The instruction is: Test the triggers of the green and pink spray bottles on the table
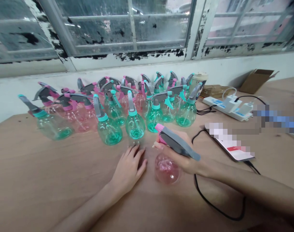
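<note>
My right hand (pixel 183 151) is wrapped round the neck and trigger of a pink spray bottle (pixel 168 170), whose grey and pink spray head (pixel 177 141) sticks out above the fingers. The bottle's round, see-through body shows below the hand; whether its base touches the table I cannot tell. My left hand (pixel 131 164) lies flat on the table, fingers stretched forward and nothing in them. Just past its fingertips stands a green spray bottle (pixel 135 125) with a grey and turquoise head. Another green spray bottle (pixel 110 130) stands to the left of that one.
Several more pink and green spray bottles stand crowded along the wall, including a tilted-looking green one (pixel 55 125) at the left. On the right are a phone (pixel 231 145) with a black cable (pixel 202 193), a white power strip (pixel 224 108), a lidded cup (pixel 200 79) and a cardboard box (pixel 254 82).
</note>
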`<state>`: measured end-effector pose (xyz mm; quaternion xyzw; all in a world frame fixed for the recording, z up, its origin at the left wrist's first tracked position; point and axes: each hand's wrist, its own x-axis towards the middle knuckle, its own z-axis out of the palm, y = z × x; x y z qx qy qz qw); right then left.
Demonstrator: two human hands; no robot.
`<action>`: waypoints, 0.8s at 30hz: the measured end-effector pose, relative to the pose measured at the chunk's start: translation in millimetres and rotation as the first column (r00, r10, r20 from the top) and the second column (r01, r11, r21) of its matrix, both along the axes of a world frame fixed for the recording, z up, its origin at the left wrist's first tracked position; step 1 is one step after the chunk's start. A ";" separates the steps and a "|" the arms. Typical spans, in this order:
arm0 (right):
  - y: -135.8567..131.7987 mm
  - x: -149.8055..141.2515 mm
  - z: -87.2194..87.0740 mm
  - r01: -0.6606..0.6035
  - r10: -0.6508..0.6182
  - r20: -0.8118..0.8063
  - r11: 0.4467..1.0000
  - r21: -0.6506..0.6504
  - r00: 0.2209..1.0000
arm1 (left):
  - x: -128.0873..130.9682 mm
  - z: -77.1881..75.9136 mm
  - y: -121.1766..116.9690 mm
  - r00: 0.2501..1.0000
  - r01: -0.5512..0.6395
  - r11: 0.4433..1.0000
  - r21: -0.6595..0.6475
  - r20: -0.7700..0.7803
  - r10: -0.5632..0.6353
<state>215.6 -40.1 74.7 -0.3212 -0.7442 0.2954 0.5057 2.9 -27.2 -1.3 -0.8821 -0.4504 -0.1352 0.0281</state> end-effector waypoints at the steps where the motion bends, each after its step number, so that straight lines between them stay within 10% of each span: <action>1: -1.9 -0.7 0.6 -0.019 0.019 -0.004 1.000 -0.007 1.000 | 0.4 0.7 -0.1 1.000 0.002 1.000 -0.007 -0.003 -0.002; 24: 6.1 0.2 -1.2 -0.221 0.207 -0.091 0.954 -0.201 0.974 | -0.3 0.1 -0.4 1.000 0.017 1.000 -0.015 0.022 -0.017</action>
